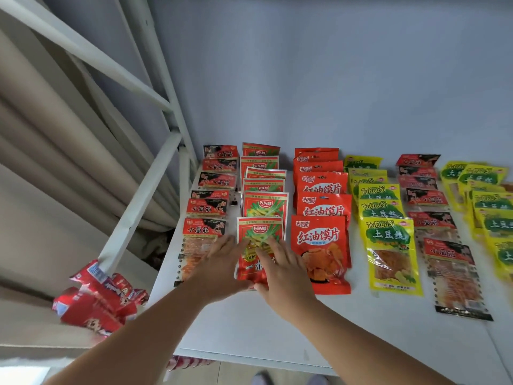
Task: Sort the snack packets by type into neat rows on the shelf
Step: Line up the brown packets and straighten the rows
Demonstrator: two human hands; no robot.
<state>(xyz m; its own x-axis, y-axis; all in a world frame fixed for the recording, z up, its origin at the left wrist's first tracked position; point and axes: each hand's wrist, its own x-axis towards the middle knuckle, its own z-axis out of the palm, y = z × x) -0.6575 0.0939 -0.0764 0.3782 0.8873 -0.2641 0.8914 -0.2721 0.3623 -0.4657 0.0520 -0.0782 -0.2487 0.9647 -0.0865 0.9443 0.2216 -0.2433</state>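
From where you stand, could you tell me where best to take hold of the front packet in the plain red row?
Probably by the front red packet's bottom seam, coming from the shelf's near edge. It lies flat, its top tucked under the packet behind, neighbours close on both sides; only the bottom edge is free.

Wall (333, 79): pale blue-grey, plain, seen behind the back edge of the white surface.
Frame (155, 173): white metal posts w/ diagonal braces, seen at the left edge of the surface, near its back-left corner.
Curtain (55, 140): beige, folded in long pleats, hung left of the frame.
Ledge (33, 323): beige, seen lower left, below the curtain.
Floor (236, 373): light-toned, glimpsed under the front edge; details too blurred to be told.
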